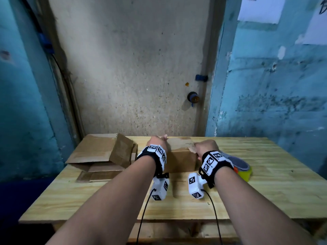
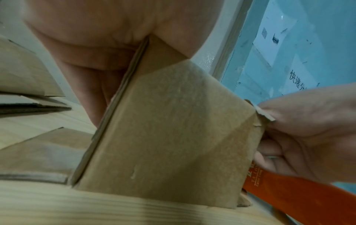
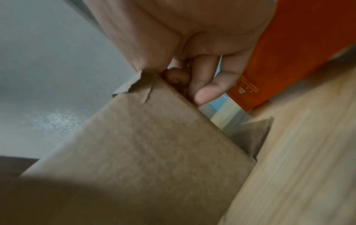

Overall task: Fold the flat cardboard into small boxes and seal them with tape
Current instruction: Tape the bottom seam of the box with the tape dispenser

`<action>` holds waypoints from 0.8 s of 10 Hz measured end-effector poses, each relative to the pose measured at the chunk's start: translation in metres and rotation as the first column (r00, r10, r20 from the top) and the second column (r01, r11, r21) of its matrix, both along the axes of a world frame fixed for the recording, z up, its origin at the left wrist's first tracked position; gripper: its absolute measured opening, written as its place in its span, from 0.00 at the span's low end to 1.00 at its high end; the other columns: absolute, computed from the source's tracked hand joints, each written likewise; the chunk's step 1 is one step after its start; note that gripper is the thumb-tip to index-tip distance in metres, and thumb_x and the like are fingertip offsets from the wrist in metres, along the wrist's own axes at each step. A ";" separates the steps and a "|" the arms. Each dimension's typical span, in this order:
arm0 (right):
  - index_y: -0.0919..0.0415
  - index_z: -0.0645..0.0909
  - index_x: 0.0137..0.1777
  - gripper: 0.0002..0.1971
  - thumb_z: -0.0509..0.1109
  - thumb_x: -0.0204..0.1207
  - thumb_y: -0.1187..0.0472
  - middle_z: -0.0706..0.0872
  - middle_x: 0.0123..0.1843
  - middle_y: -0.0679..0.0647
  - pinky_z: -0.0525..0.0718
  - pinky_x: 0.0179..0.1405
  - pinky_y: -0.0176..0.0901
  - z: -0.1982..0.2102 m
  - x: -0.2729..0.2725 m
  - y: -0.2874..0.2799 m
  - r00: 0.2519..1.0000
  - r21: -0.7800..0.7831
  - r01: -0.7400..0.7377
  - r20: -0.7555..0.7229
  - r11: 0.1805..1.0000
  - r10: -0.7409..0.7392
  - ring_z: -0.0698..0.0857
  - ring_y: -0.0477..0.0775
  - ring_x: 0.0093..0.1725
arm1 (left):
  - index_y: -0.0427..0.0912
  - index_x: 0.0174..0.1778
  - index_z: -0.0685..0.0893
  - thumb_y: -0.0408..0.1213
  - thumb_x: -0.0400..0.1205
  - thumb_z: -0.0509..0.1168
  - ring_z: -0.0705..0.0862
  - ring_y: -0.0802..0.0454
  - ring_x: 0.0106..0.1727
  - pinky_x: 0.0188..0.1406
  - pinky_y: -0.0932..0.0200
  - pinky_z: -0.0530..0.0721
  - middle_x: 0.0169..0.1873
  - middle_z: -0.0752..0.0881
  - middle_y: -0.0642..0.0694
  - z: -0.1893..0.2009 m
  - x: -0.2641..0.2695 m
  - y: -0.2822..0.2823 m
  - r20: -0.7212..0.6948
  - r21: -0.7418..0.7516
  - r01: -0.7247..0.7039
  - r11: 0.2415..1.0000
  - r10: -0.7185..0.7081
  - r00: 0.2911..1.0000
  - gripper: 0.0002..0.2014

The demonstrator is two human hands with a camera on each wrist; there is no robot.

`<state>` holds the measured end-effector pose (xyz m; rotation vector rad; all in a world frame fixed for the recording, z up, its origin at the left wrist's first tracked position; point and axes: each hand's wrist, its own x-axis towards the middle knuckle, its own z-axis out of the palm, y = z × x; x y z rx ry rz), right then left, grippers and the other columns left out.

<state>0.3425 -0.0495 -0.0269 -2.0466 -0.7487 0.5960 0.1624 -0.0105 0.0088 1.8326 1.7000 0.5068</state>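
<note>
A small folded cardboard box stands on the wooden table, between both hands. My left hand grips its upper left edge; the left wrist view shows the box wedged into the fork of that left hand. My right hand holds the upper right corner. Its thumb pinches a ragged paper end at that corner, and its fingers curl down the right side of the box. A paler band like brown tape crosses the box face.
A pile of flat and half-opened cardboard lies on the table's left part. An orange tape dispenser with a yellow-green roll sits just right of my right wrist. A door and blue walls stand close behind the table.
</note>
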 end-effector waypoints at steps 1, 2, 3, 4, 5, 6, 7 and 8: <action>0.68 0.88 0.54 0.12 0.68 0.85 0.59 0.91 0.55 0.67 0.90 0.60 0.63 0.015 -0.009 0.002 0.995 0.007 -0.089 0.044 0.996 0.088 0.91 0.71 0.58 | 0.31 0.80 0.71 0.38 0.93 0.53 0.76 0.37 0.77 0.73 0.46 0.77 0.81 0.71 0.31 0.010 0.002 -0.007 0.043 -0.046 -0.028 0.999 0.030 0.999 0.22; 0.64 0.81 0.69 0.26 0.55 0.92 0.41 0.85 0.67 0.66 0.86 0.69 0.66 0.047 -0.035 -0.011 0.999 -0.010 -0.046 0.011 0.999 0.046 0.87 0.72 0.65 | 0.39 0.89 0.55 0.36 0.90 0.56 0.67 0.39 0.84 0.77 0.45 0.73 0.88 0.56 0.38 -0.025 0.014 0.037 -0.320 0.018 0.134 0.991 -0.122 0.940 0.31; 0.63 0.72 0.84 0.40 0.42 0.91 0.32 0.74 0.85 0.65 0.73 0.80 0.58 0.065 -0.060 -0.016 0.978 -0.124 -0.163 0.113 0.979 0.177 0.76 0.67 0.82 | 0.36 0.78 0.76 0.36 0.85 0.62 0.78 0.36 0.77 0.70 0.41 0.82 0.78 0.75 0.34 -0.027 0.016 0.038 -0.079 -0.050 0.033 0.998 -0.037 0.996 0.24; 0.59 0.81 0.78 0.44 0.39 0.86 0.27 0.81 0.80 0.62 0.79 0.74 0.58 0.054 -0.069 -0.012 0.932 -0.233 -0.175 0.274 0.957 0.237 0.82 0.65 0.76 | 0.30 0.71 0.81 0.44 0.93 0.54 0.84 0.37 0.68 0.66 0.47 0.82 0.68 0.84 0.33 -0.006 0.005 0.014 0.227 -0.084 -0.051 0.995 0.069 0.971 0.22; 0.58 0.88 0.68 0.47 0.39 0.83 0.23 0.89 0.70 0.61 0.84 0.65 0.56 0.032 -0.066 -0.009 0.858 -0.300 -0.154 0.433 0.941 0.278 0.87 0.64 0.67 | 0.33 0.69 0.83 0.69 0.87 0.40 0.81 0.39 0.51 0.52 0.52 0.74 0.65 0.86 0.33 -0.005 0.005 -0.005 0.275 -0.131 -0.098 0.986 0.132 0.952 0.44; 0.56 0.89 0.65 0.45 0.44 0.81 0.21 0.91 0.65 0.60 0.82 0.57 0.53 0.027 -0.064 -0.008 0.805 -0.319 -0.147 0.511 0.936 0.301 0.88 0.64 0.65 | 0.33 0.78 0.74 0.80 0.78 0.45 0.82 0.38 0.53 0.52 0.51 0.74 0.69 0.84 0.31 -0.013 0.001 -0.004 0.240 -0.107 -0.078 0.991 0.102 0.965 0.54; 0.52 0.91 0.57 0.37 0.49 0.81 0.25 0.92 0.57 0.57 0.78 0.49 0.51 0.030 -0.065 -0.007 0.779 -0.346 -0.157 0.532 0.925 0.332 0.87 0.62 0.55 | 0.36 0.86 0.59 0.83 0.71 0.56 0.80 0.31 0.72 0.68 0.45 0.77 0.75 0.79 0.31 -0.016 -0.001 -0.002 0.257 -0.069 -0.057 0.996 0.073 0.964 0.61; 0.53 0.90 0.53 0.32 0.55 0.81 0.29 0.90 0.50 0.57 0.80 0.48 0.49 0.029 -0.063 -0.008 0.789 -0.326 -0.150 0.529 0.933 0.311 0.86 0.62 0.49 | 0.40 0.88 0.52 0.84 0.68 0.60 0.79 0.31 0.74 0.72 0.44 0.77 0.77 0.77 0.32 -0.021 -0.002 0.000 0.271 -0.056 -0.019 0.998 0.033 0.962 0.64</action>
